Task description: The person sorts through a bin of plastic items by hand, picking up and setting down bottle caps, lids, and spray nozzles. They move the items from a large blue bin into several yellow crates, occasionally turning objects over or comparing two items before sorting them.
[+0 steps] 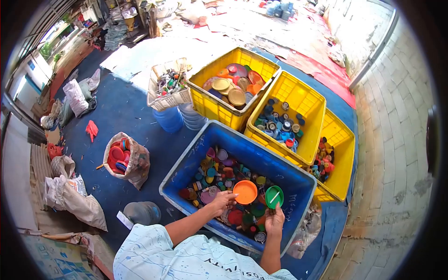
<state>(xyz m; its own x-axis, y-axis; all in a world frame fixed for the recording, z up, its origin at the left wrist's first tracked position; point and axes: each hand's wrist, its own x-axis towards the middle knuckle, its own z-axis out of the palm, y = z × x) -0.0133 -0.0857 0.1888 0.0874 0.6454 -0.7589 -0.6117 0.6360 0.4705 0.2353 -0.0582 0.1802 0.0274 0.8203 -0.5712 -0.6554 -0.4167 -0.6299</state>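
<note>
My left hand [223,202] pinches the edge of a round orange lid [245,192], holding it face up over a large blue crate [233,138]. In my right hand [275,220] is a smaller round green lid [270,192] with a white strip across its middle. The two lids are side by side with a small gap between them. Beneath both hands, many mixed plastic caps and lids [227,170] in several colours cover the crate's bottom.
Behind the blue crate stand yellow crates holding gold and orange lids [236,96], blue caps [280,126] and dark and red caps [325,158]. A white basket [155,100] rests on blue jugs [169,120]. Left stands a sack of red lids [139,161]; a brick wall [389,154] is right.
</note>
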